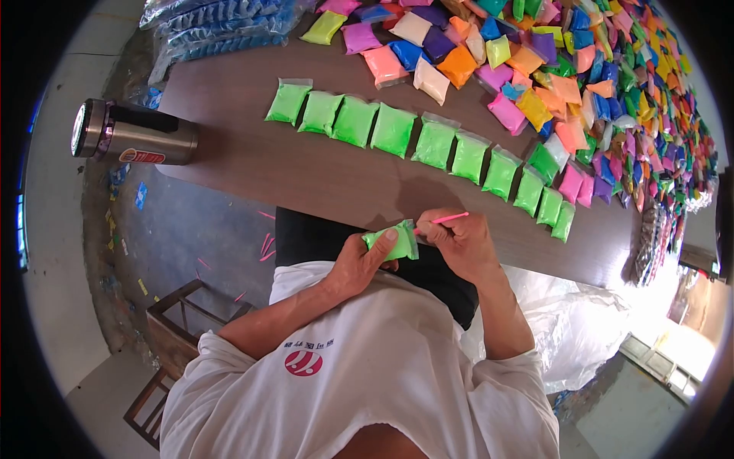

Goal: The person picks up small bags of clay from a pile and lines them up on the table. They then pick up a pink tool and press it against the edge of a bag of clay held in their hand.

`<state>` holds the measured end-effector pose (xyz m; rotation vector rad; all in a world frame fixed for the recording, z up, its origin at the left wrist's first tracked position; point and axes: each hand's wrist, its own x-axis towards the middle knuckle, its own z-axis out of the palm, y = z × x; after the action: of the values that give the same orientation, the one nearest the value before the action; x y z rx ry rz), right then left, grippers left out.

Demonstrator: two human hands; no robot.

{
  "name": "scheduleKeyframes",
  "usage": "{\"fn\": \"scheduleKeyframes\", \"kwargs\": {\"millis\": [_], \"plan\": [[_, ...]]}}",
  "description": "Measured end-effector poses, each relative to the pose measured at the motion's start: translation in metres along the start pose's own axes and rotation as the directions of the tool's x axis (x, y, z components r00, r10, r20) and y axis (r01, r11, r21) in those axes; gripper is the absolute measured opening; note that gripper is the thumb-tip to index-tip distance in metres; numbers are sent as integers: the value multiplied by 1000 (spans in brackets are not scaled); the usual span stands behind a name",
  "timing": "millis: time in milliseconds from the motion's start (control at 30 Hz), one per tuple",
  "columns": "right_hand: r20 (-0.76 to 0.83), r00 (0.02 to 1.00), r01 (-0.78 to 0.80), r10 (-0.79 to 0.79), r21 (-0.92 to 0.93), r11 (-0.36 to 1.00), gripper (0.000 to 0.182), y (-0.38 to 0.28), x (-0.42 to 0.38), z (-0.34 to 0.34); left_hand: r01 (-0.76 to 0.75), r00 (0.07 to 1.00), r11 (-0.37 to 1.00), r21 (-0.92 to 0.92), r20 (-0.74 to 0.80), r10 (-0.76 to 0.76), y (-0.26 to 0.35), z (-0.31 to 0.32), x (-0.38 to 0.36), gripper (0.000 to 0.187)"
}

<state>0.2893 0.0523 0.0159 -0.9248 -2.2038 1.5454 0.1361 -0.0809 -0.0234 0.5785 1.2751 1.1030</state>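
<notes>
My left hand (pixel 361 261) grips a small clear packet of bright green material (pixel 386 243) in front of my lap, the thumb lying across its face. Close beside it, my right hand (pixel 461 243) is closed around a thin pink stick (pixel 449 218), one end of which sticks out past the fingers. The fingertips of that hand are right at the packet's sealed edge. Beyond my hands, a row of similar green packets (pixel 394 128) runs across the brown table (pixel 336 180), laid side by side from the left down to the right.
A large heap of multicoloured packets (pixel 612 92) covers the table's far right. Bundled plastic bags (pixel 222 27) lie at the back left, and a steel thermos (pixel 138 134) lies at the left edge. Below are a wooden chair (pixel 172 306), pink strips (pixel 267 246) on the floor and clear plastic sheeting (pixel 558 321).
</notes>
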Motion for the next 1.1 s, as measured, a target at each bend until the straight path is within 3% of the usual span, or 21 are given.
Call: {"fn": "scheduleKeyframes", "kwargs": {"millis": [100, 200, 300, 800, 1100], "plan": [[-113, 994, 13, -1, 108, 994, 12, 8, 1, 6, 1, 1000, 999, 42, 8, -1, -2, -2, 0, 55], [-150, 979, -105, 136, 196, 975, 16, -1, -1, 4, 2, 1000, 999, 54, 12, -3, -3, -4, 0, 55], [-146, 973, -127, 181, 317, 940, 19, 0, -6, 2, -6, 1000, 999, 38, 9, 5, 0, -1, 0, 55], [-157, 977, -89, 143, 308, 947, 21, 4, -9, 7, -4, 1000, 998, 56, 21, 3, -2, -2, 0, 60], [-150, 965, -162, 217, 311, 936, 22, -1, -10, 5, 5, 1000, 999, 37, 14, -6, 1, 0, 0, 61]]}}
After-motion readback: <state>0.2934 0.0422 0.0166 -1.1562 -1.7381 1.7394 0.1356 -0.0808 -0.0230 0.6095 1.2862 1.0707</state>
